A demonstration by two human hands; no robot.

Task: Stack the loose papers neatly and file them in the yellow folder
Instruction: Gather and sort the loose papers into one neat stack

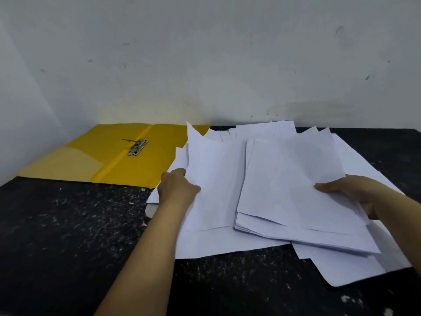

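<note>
We are mid-gathering: left hand (pixel 176 187) fingers pinch a loose sheet (pixel 211 179), right hand (pixel 355 192) clamps the partial stack (pixel 296 190). Next, lay that sheet squarely on the stack; the yellow folder (pixel 109 160) waits far left.

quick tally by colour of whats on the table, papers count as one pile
yellow: 1, the open folder
white: 1, the pile of loose papers
silver: 1, the metal clip inside the folder
total: 3
</note>
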